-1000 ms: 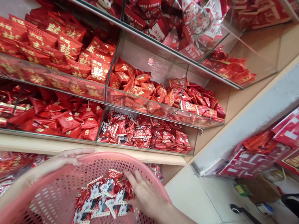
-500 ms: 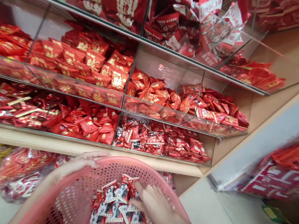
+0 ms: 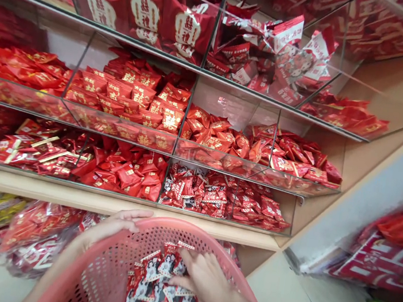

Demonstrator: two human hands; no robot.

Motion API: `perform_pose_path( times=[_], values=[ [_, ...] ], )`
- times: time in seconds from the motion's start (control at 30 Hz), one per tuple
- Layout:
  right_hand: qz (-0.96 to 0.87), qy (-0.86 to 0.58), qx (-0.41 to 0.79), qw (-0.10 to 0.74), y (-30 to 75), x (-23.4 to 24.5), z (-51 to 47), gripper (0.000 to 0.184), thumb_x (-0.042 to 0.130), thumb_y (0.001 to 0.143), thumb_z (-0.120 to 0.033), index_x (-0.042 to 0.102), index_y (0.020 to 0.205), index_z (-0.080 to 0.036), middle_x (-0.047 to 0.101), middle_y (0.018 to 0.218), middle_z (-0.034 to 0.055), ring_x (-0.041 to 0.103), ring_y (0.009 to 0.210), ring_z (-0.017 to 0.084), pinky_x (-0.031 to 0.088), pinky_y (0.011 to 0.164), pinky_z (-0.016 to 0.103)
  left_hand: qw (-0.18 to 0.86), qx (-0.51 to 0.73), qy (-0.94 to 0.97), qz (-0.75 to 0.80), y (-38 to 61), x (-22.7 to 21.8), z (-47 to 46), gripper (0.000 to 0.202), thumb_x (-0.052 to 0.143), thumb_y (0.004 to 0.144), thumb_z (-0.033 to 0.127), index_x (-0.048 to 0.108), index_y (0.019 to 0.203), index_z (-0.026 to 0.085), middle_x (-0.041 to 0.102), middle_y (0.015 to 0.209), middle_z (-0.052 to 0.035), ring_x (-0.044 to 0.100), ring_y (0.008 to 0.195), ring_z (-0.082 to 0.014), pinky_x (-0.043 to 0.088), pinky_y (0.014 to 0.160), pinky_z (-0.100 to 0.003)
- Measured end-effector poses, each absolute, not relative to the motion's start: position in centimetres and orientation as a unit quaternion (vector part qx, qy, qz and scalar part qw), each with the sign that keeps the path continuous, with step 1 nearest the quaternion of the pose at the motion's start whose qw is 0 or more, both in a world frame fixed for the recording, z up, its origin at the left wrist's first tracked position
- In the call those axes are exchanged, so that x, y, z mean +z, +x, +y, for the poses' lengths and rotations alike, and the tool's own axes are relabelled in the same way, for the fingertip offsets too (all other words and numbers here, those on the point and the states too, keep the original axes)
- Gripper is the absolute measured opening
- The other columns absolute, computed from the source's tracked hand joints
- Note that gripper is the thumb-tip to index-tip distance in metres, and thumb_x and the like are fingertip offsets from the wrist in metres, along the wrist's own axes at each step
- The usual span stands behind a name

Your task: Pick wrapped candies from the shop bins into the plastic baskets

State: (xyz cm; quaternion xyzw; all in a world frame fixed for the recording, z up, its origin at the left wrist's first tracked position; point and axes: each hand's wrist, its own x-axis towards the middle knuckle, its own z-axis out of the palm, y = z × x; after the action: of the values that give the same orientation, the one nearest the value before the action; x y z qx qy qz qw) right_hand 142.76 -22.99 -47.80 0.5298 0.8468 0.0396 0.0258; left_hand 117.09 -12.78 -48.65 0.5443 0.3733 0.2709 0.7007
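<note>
A pink plastic basket [image 3: 98, 261] with a perforated wall tilts toward me at the bottom of the view. My left hand [image 3: 121, 222] is closed around its far left rim, fingers over the edge. Inside lies a small heap of red and white candy packets [image 3: 158, 295], printed with dark-haired figures. My right hand [image 3: 204, 274] reaches in over the right side and touches the heap. Its thumb and forefinger are spread apart with packets showing between them. The other fingers are bent and partly hidden.
Above the basket rise shelves with clear dividers, filled with red candy packets [image 3: 128, 176]. A wooden ledge [image 3: 53, 191] runs along the shelf front. Plastic bags of goods [image 3: 40, 234] lie below at left. More red bags [image 3: 375, 260] stand by the wall at right.
The view has shifted slightly, so the shelves and basket sit a little lower and further right. My right hand stays at the packets, and my left hand keeps the rim.
</note>
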Motion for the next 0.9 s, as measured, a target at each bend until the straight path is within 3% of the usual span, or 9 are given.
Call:
perform_pose_path(
  times=[0.2, 0.33, 0.43, 0.53, 0.77, 0.9],
  values=[
    [0.840, 0.541, 0.041, -0.031, 143.3, -45.4, -22.8, 0.054, 0.035, 0.080, -0.065, 0.057, 0.092, -0.016, 0.067, 0.081, 0.0132, 0.065, 0.070, 0.028, 0.042, 0.055, 0.031, 0.704, 0.266, 0.546, 0.369, 117.2, -48.8, -12.8, 0.063, 0.057, 0.060, 0.015, 0.054, 0.122, 0.022, 0.065, 0.113, -0.0026, 0.056, 0.108, -0.0244, 0.043, 0.092, -0.037],
    [0.785, 0.563, -0.066, -0.250, 142.7, -42.9, -20.7, 0.040, 0.039, 0.086, -0.053, 0.059, 0.089, -0.019, 0.065, 0.067, 0.0049, 0.062, 0.061, 0.018, 0.040, 0.055, 0.026, 0.684, 0.275, 0.555, 0.386, 117.2, -48.8, -12.9, 0.061, 0.055, 0.059, 0.013, 0.056, 0.119, 0.021, 0.062, 0.118, -0.0040, 0.054, 0.110, -0.0251, 0.044, 0.091, -0.037],
    [0.684, 0.572, -0.242, -0.383, 141.5, -41.7, -18.5, 0.039, 0.041, 0.083, -0.053, 0.056, 0.074, -0.018, 0.059, 0.051, -0.0009, 0.052, 0.039, 0.012, 0.035, 0.041, 0.022, 0.670, 0.280, 0.565, 0.392, 117.3, -48.5, -13.0, 0.058, 0.056, 0.057, 0.014, 0.060, 0.115, 0.021, 0.059, 0.123, -0.0030, 0.053, 0.112, -0.0251, 0.042, 0.094, -0.036],
    [0.617, 0.577, -0.341, -0.412, 140.0, -41.3, -16.8, 0.039, 0.045, 0.080, -0.053, 0.052, 0.064, -0.018, 0.055, 0.044, -0.0026, 0.044, 0.028, 0.009, 0.028, 0.031, 0.019, 0.673, 0.283, 0.561, 0.391, 117.3, -48.3, -13.1, 0.058, 0.057, 0.055, 0.013, 0.061, 0.112, 0.020, 0.057, 0.125, -0.0024, 0.052, 0.112, -0.0243, 0.039, 0.097, -0.035],
    [0.573, 0.586, -0.364, -0.443, 138.4, -41.8, -14.8, 0.038, 0.048, 0.077, -0.048, 0.049, 0.057, -0.016, 0.056, 0.040, -0.0017, 0.041, 0.026, 0.006, 0.025, 0.029, 0.016, 0.712, 0.289, 0.521, 0.373, 116.9, -49.3, -13.0, 0.061, 0.057, 0.057, 0.013, 0.056, 0.118, 0.018, 0.066, 0.110, -0.0039, 0.062, 0.092, -0.0208, 0.047, 0.083, -0.034],
    [0.557, 0.574, -0.383, -0.462, 138.0, -42.0, -14.3, 0.032, 0.051, 0.076, -0.045, 0.048, 0.062, -0.016, 0.056, 0.041, -0.0022, 0.043, 0.026, 0.006, 0.025, 0.028, 0.014, 0.727, 0.302, 0.508, 0.349, 117.0, -49.7, -12.8, 0.061, 0.058, 0.054, 0.010, 0.058, 0.114, 0.019, 0.066, 0.111, -0.0035, 0.060, 0.095, -0.0214, 0.048, 0.080, -0.032]
  ],
)
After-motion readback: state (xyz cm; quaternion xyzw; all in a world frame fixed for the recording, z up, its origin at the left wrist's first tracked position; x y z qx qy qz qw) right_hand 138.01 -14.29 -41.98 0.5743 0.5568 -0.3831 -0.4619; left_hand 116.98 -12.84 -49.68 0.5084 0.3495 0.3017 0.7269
